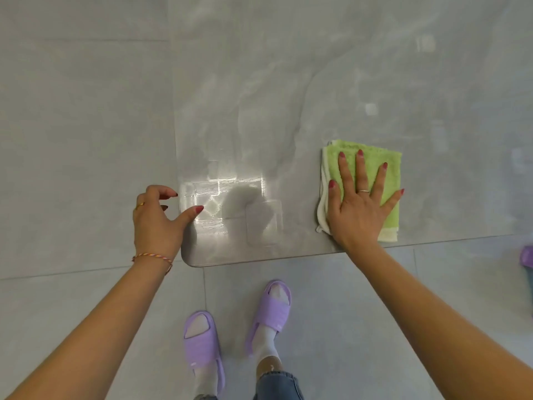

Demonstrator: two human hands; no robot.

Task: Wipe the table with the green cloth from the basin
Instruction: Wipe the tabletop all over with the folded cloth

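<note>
The green cloth (372,180) lies folded into a rough square on the glossy grey worktop (288,82), close to its near edge and toward the right side of the view; a pale cream border shows along the cloth's left side and at its near right corner; the right hand (360,209) lies flat on top of the cloth, palm down, fingers straight and spread wide, so its grip is fully open and presses on the cloth rather than closing round it; the fingertips reach toward the far edge of the cloth and the heel of the hand sits at the cloth's near left corner, just inside the worktop's edge; a ring is on one finger of this hand; the left hand (158,217) is at the near left corner of the worktop, well apart from the cloth; its fingers are curled loosely and its thumb is stretched out toward the worktop, the thumb tip over the surface just inside the left edge; this grip has hold of nothing, and whether the thumb touches the surface I cannot tell; a ring and a thin woven bracelet (153,258) are on this hand and wrist; bright window reflections lie on the worktop between the two hands; below the worktop's edge is a grey tiled floor (72,298), where two feet in white socks and purple slippers (272,308) stand; a small purple thing (527,255) shows at the right border, too cut off to identify
</note>
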